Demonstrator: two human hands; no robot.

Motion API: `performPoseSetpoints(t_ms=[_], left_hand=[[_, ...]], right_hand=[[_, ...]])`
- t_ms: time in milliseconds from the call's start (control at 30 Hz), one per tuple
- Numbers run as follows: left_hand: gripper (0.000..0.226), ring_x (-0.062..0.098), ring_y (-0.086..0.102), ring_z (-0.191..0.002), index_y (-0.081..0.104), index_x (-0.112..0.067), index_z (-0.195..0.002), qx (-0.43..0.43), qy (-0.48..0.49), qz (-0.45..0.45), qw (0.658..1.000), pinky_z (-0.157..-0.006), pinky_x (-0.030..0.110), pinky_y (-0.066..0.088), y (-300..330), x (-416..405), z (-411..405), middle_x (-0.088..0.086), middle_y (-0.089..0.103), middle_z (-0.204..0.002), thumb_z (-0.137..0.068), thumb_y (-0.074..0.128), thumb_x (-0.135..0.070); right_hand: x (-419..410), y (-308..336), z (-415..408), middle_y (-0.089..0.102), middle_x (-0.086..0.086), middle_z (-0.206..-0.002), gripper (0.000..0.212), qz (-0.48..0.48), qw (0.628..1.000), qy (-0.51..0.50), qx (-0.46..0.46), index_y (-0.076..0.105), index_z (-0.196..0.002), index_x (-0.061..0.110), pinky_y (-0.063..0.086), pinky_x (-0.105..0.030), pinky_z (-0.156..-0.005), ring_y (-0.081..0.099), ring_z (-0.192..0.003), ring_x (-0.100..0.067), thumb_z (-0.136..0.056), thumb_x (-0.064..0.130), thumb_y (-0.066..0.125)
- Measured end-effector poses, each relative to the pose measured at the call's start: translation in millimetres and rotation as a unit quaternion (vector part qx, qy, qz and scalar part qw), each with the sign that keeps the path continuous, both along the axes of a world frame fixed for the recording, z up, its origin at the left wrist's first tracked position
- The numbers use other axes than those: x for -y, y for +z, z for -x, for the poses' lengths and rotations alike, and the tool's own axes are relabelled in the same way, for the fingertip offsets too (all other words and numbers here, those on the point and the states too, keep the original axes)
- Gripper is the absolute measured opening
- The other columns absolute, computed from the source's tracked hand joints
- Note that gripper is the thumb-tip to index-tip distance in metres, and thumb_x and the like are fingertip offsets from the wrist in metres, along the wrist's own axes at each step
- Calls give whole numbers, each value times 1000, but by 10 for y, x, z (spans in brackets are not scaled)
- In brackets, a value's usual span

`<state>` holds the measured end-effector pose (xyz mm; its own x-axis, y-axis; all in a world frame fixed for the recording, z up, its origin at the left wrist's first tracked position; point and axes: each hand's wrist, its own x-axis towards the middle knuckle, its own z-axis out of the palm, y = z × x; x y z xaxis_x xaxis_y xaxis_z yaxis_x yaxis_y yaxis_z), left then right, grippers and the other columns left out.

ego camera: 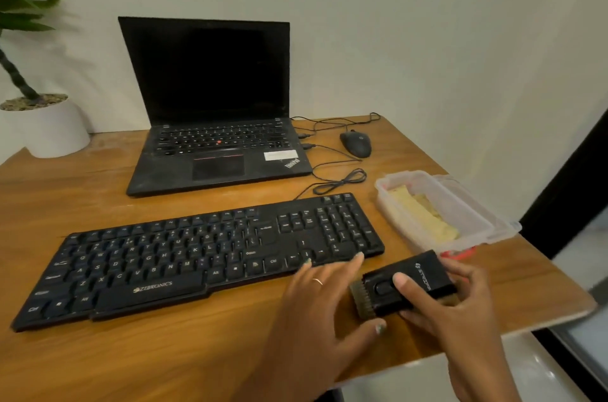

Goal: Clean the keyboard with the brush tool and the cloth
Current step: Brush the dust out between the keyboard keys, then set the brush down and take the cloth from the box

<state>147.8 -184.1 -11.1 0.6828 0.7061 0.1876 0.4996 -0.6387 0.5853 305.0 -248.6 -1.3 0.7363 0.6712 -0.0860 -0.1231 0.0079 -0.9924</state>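
Black plastic brush tool sat in the person's right hand, thumb across its top by the slider, other fingers curled round the far side; bristles pointed left, low over the wooden desk, just off the keyboard's near right corner; whether the bristles touched the wood I could not tell. Left hand lay flat beside the brush, fingers straight, fingertips reaching the front edge of the keyboard near the arrow keys, thumb close under the bristles, holding nothing.

Progress, as I judged it: early; brush was picked up but not yet on the keys; keyboard looked dusty in places, though blur made that uncertain; brushing seemed still to do, and the wiping after it.

Containers: clear plastic box stood open right of the keyboard, just beyond the right hand; a pale yellow folded cloth lay inside it, untouched, so cloth step not begun; something red showed at the box's near edge, probably a clasp or lid part, unclear.

Behind: open laptop with dark screen, mouse to its right, cables between; white plant pot at far left.
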Motion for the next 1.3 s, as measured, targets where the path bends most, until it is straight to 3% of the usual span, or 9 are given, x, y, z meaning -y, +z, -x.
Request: performPoseSetpoints(t_ms=[133,300,400,567,667,900,1100,1200,1300], left_hand=[[62,-16,15,-117,13,-53,-145,8,0,0,1000,-106,14,18,-66,78,-171,-38,25,-137,-93,45,-60],[59,-17,15,-115,20,-51,-146,-8,11,-22,1000,-106,18,19,-134,21,-264,-36,31,-136,-92,39,-65],[62,-14,17,-122,18,-52,-145,-15,3,-22,1000,-109,22,17,-153,9,-288,-36,30,-137,-87,33,-70],[74,-12,14,-128,10,-56,-145,-32,-3,-43,999,-103,18,14,-180,-25,-299,-36,26,-140,-74,7,-80],[79,-10,14,-130,7,-55,-145,-34,-1,-54,998,-104,17,12,-185,-32,-342,-35,25,-142,-72,0,-82],[91,-7,13,-133,1,-53,-147,-78,-4,-42,996,-102,17,10,-129,-50,-386,-33,18,-146,-62,-10,-81],[93,-2,13,-138,2,-53,-147,-95,-10,-21,995,-99,21,13,-42,-114,-420,-29,17,-150,-59,-3,-84],[70,-3,37,-117,33,-50,-135,-107,32,-60,992,-90,16,32,-166,-170,-451,-31,52,-124,-82,2,-82],[58,-9,42,-93,44,-47,-119,-93,28,-80,992,-71,6,31,-297,-161,-471,-35,60,-97,-87,8,-78]], right_hand=[[105,-67,-77,54,10,-100,51,56,993,-8,104,46,-99,34,57,-42,-73,59,-92,-14,-60,33,79],[143,-48,-218,54,21,-94,34,131,952,37,276,44,-97,39,45,-19,-67,56,-90,-3,-71,55,58],[169,-96,-286,53,20,-93,32,197,909,37,366,43,-98,39,44,-24,-69,52,-90,-4,-76,62,45],[199,-96,-396,52,11,-102,35,284,843,52,453,51,-109,35,42,-28,-73,44,-95,-9,-84,58,44],[180,33,-475,57,6,-103,21,240,832,21,500,61,-103,30,33,-26,-70,40,-95,-9,-86,40,57],[-277,454,-700,52,12,-96,13,135,831,15,540,67,-97,23,48,-33,-78,49,-101,-13,-84,21,65],[-841,506,-927,63,2,-112,22,339,775,170,506,63,-105,26,49,-28,-84,59,-98,-14,-83,29,66],[-949,494,-927,63,0,-109,26,396,750,196,492,61,-107,24,51,-32,-87,59,-98,-18,-83,30,66],[-991,439,-920,66,0,-103,20,417,711,202,529,64,-105,21,50,-26,-79,59,-88,-16,-86,26,60]])
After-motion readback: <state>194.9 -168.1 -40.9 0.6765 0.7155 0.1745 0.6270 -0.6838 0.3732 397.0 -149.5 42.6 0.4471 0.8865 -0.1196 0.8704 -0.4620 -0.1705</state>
